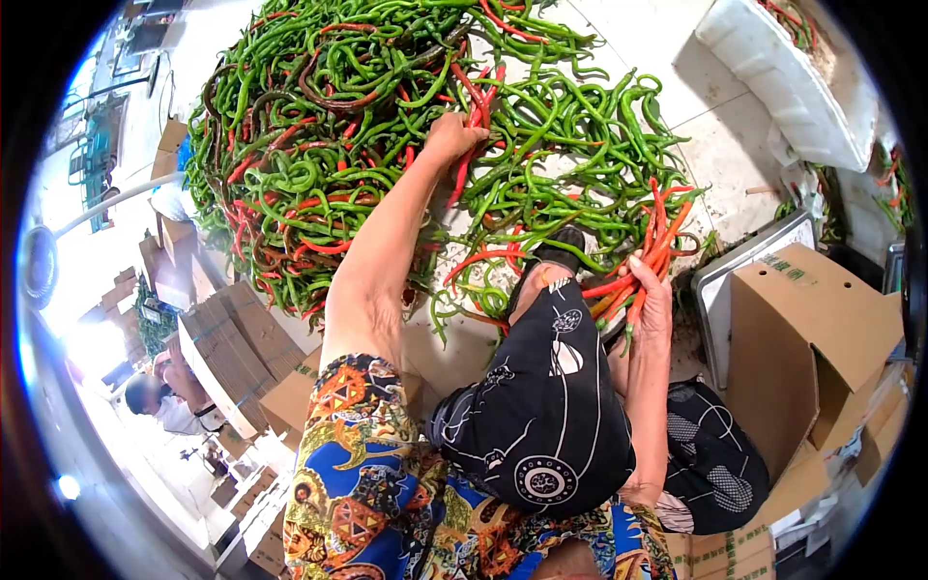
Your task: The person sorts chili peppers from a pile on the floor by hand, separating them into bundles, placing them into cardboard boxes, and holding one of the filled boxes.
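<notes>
A large heap of green and red chili peppers (319,145) covers the floor at the upper left, with a thinner spread of mostly green peppers (570,145) to its right. My left hand (452,138) is closed on a few red peppers (477,97) at the heap's right edge. Lower right, beside the spread, my right hand (650,295) grips a bunch of red and orange peppers (659,237), their tips fanning out above and below the fingers. My bent knee in dark patterned trousers lies between the arms.
An open cardboard box (773,329) and a grey tray (720,300) stand at the right. A white foam box (783,77) is at the upper right. Stacked flat cardboard (237,348) lies left, near another person (179,401) in the background.
</notes>
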### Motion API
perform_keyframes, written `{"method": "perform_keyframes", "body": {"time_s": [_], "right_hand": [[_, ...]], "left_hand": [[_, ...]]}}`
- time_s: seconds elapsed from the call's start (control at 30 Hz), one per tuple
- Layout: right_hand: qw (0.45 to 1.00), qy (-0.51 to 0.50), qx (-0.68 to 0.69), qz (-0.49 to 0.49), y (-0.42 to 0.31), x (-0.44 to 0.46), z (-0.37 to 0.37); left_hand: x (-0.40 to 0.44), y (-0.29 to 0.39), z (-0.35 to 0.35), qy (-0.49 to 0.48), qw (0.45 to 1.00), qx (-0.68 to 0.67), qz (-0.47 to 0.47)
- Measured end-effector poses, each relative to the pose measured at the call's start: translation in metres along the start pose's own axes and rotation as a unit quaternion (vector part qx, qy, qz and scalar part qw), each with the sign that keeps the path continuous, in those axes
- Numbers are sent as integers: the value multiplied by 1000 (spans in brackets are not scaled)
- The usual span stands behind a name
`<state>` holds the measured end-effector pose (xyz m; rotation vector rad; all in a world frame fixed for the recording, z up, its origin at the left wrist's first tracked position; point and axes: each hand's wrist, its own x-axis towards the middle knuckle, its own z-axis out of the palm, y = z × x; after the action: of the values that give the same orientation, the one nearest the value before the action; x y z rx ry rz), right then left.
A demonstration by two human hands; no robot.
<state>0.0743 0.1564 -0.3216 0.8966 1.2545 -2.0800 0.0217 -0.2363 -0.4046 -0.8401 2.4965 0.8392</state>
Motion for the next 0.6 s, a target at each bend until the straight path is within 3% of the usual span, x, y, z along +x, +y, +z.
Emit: {"method": "perform_keyframes", "body": {"time_s": [0.07, 0.1, 0.13, 0.3, 0.43, 0.53, 0.57, 0.6], "right_hand": [[1000, -3, -4, 1, 0, 2, -2], [1000, -4, -6, 2, -1, 2, -1], [1000, -6, -8, 5, 0, 1, 0], [999, -30, -18, 12, 3, -1, 5], [998, -50, -24, 12, -3, -11, 13], [997, -74, -30, 3, -4, -14, 17], [996, -82, -34, -1, -5, -16, 22], [995, -90, -39, -5, -6, -18, 27]], "left_hand": [[-31, 15, -13, -129, 961, -236, -68], [-42, 8, -2, -128, 932, -337, -34], [-56, 4, 2, -121, 929, -349, -33], [-141, 28, 2, -181, 799, -565, -97], [-187, 38, 8, -94, 741, -659, -88], [-217, 47, 1, -19, 834, -551, 9], [-217, 39, 5, 11, 899, -436, 41], [-216, 34, 12, 37, 929, -366, 37]]}}
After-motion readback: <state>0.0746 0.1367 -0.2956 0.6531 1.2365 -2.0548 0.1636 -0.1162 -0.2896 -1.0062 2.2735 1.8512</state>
